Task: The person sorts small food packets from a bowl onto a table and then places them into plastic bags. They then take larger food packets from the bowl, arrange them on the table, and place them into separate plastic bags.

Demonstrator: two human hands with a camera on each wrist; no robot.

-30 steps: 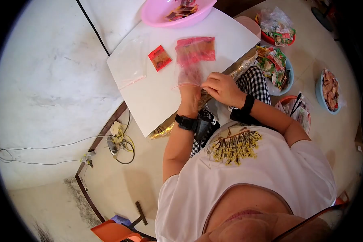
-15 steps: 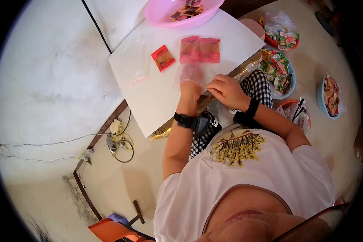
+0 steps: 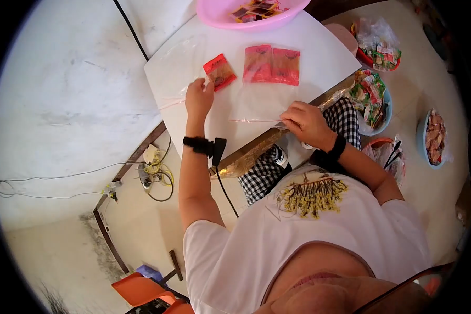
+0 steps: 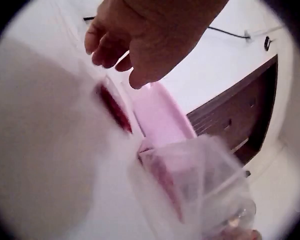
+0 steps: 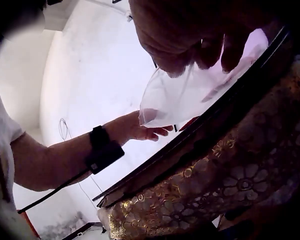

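My right hand [image 3: 309, 124] pinches the mouth edge of a clear zip bag [image 3: 261, 102] with a pink seal strip at the table's near side. Two red packets with brown contents [image 3: 286, 65] lie side by side in the bag's far end. Off to the left, my left hand [image 3: 199, 99] has its fingertips right at a single red packet [image 3: 221, 72]. The left wrist view has this hand [image 4: 145, 40] with loosely bent fingers, above the red packet [image 4: 114, 110]. From the right wrist, the bag [image 5: 172, 95] hangs below my right fingers.
Another clear bag [image 3: 178, 63] lies flat at the left of the white table [image 3: 324, 49]. A pink basin [image 3: 251, 23] holding dark packets stands at the far edge. Several tubs of packets, one a blue basin [image 3: 423, 138], stand on the floor at right.
My left hand has come out of the zip bag and moved left to the single red packet. My right hand still holds the bag's edge, and the bag now lies flatter.
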